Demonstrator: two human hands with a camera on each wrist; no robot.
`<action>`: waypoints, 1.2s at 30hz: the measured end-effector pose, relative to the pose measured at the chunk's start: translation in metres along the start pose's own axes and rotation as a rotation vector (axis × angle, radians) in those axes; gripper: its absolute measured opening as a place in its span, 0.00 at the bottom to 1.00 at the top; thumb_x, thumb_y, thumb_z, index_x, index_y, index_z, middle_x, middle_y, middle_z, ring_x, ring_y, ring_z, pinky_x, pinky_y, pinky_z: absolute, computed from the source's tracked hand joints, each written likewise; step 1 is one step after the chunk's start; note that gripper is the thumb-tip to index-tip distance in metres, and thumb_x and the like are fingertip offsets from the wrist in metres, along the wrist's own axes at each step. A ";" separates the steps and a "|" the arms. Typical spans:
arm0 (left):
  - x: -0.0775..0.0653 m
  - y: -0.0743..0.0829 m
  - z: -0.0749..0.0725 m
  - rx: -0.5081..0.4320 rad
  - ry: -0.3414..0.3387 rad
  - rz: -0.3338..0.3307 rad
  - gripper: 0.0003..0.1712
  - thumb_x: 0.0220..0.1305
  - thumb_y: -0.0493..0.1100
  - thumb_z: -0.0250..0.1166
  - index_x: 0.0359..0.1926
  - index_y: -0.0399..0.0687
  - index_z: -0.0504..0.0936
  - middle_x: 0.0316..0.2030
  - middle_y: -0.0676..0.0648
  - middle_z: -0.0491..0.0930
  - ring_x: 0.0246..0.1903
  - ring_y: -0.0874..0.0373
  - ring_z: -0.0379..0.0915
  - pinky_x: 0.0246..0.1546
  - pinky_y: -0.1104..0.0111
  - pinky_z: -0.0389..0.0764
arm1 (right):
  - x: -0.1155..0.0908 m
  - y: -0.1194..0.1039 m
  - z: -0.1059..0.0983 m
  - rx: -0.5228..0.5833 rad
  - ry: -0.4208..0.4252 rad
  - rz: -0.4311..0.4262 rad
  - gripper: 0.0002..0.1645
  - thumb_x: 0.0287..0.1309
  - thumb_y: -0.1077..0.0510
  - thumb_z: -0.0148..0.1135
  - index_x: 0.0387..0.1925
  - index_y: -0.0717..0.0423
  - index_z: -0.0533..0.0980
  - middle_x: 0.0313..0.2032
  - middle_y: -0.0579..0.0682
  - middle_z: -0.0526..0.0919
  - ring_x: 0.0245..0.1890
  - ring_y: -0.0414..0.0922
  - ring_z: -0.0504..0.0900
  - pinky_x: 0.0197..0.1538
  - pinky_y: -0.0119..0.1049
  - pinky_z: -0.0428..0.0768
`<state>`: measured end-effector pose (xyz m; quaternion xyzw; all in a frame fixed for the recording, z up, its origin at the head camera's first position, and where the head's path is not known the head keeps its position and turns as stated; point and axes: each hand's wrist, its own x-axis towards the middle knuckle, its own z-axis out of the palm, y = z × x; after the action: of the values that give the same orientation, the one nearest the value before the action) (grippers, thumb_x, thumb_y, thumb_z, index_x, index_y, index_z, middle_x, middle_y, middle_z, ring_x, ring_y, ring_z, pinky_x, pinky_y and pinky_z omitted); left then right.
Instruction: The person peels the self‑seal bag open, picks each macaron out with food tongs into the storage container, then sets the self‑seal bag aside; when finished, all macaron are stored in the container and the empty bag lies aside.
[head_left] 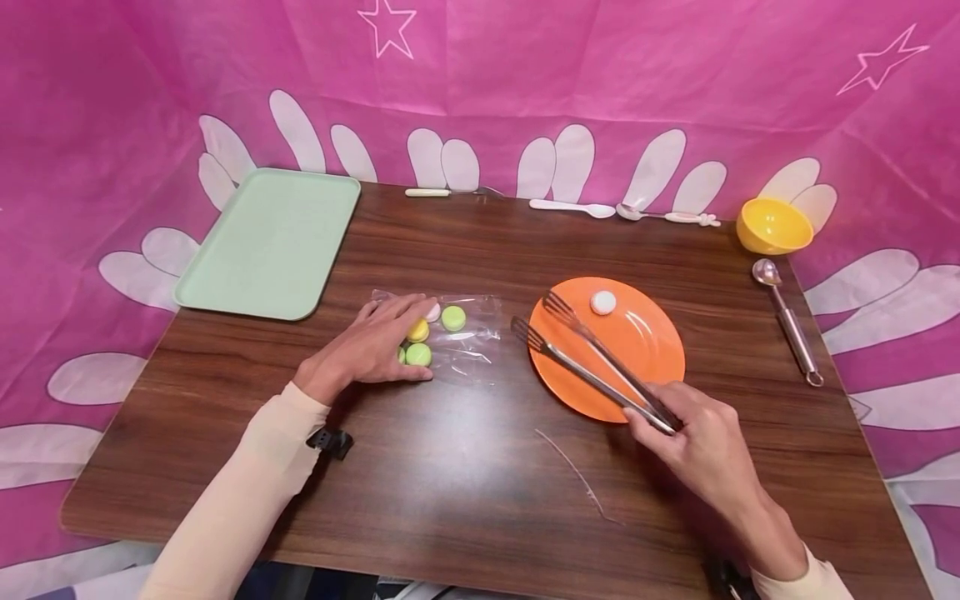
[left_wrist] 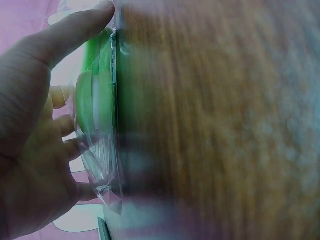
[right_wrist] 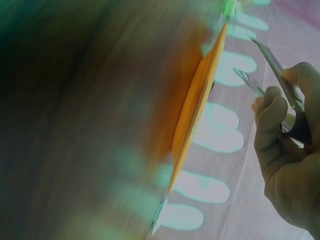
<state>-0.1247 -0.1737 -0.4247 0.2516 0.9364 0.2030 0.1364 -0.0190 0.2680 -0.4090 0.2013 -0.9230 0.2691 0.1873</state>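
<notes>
Plate (head_left: 651,329): smooth, glossy, plastic in appearance. Tongs (head_left: 592,378), over the plate: smooth, shiny metal. Bag (head_left: 468,340), left of the plate: clear plastic film, creased and glossy. Tray (head_left: 270,243), left of and beyond the plate: smooth, matt, plastic in appearance. Bowl (head_left: 775,237), right of and beyond the plate: smooth, glossy, plastic in appearance. Scoop (head_left: 792,329), right of the plate: polished metal. Table (head_left: 427,250), under the plate: wood-grain finish, smooth, semi-gloss. Backdrop (head_left: 495,71), beyond the plate: creased cloth, low sheen.
</notes>
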 end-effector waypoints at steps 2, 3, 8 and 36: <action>0.000 0.000 0.000 0.001 0.001 -0.004 0.63 0.60 0.64 0.79 0.86 0.49 0.56 0.83 0.39 0.60 0.83 0.40 0.55 0.82 0.31 0.48 | 0.003 -0.005 0.005 0.004 -0.025 -0.029 0.17 0.42 0.62 0.83 0.38 0.56 0.88 0.28 0.43 0.86 0.26 0.35 0.76 0.31 0.22 0.74; 0.000 0.000 0.000 0.001 0.002 -0.006 0.63 0.60 0.64 0.79 0.86 0.49 0.56 0.83 0.39 0.60 0.83 0.40 0.55 0.82 0.31 0.48 | 0.005 -0.007 0.007 0.009 -0.037 -0.042 0.17 0.42 0.61 0.83 0.38 0.56 0.88 0.28 0.43 0.86 0.26 0.35 0.76 0.31 0.23 0.74; 0.000 0.002 0.000 -0.013 -0.003 -0.021 0.64 0.59 0.64 0.80 0.86 0.50 0.56 0.84 0.39 0.58 0.82 0.37 0.54 0.81 0.30 0.47 | 0.011 -0.013 0.018 0.020 -0.083 -0.081 0.15 0.46 0.60 0.81 0.39 0.54 0.87 0.27 0.40 0.81 0.27 0.35 0.74 0.30 0.24 0.74; 0.001 -0.001 0.000 0.015 -0.007 -0.012 0.64 0.60 0.66 0.78 0.86 0.50 0.55 0.84 0.40 0.59 0.83 0.40 0.54 0.81 0.30 0.48 | 0.023 -0.020 0.030 -0.017 -0.110 -0.100 0.17 0.48 0.56 0.81 0.40 0.56 0.86 0.26 0.41 0.77 0.27 0.35 0.72 0.29 0.27 0.72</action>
<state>-0.1256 -0.1736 -0.4252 0.2476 0.9390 0.1943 0.1388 -0.0363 0.2293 -0.4143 0.2600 -0.9230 0.2402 0.1512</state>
